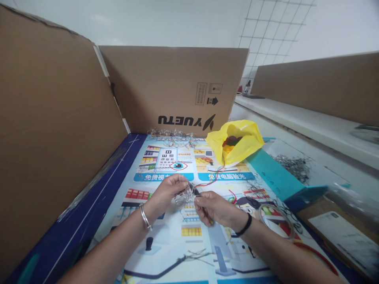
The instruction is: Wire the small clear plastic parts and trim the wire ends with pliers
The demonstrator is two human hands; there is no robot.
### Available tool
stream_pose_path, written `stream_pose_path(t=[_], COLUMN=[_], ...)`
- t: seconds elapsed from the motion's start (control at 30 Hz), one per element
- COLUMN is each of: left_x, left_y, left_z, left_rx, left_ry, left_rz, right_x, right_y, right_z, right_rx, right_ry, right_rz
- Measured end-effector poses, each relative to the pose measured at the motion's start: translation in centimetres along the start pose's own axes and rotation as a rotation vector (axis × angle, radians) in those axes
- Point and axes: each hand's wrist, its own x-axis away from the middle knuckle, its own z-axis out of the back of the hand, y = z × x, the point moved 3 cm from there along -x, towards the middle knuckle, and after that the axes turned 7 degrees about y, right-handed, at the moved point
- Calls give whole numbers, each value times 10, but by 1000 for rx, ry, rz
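My left grip (171, 191) pinches a tangle of silvery wire (184, 198) over the printed table (168, 240); my right grip (214, 208) is closed around a slim dark object (195, 191), kind unclear, against that tangle. Coloured strands (213, 180) extend to an open yellow bag (219, 139). A cardboard panel (174, 86) stands behind.

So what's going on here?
A person has both hands over a printed sheet. The left hand pinches a tangle of silvery wire; the right hand grips what looks like a dark tool beside it. Red string runs from an open yellow bag toward the hands. Loose wire lies near the cardboard.
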Motion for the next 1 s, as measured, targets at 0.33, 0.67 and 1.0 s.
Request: stream_pose_path(t=[0.33,0.67,1.0], left_x=[-3,-6,-4], left_y=[7,-1,-6], left_z=[5,6,-2], left_rx=[-170,-505,-517], left_ry=[33,17,25], left_rz=[-30,-70,-60], right_x=[-3,13,21], right_y=[2,-45,-43], right_z=[13,26,4], right_rx=[282,1659,1951], right_ry=[72,682,778], right_rz=[6,636,924])
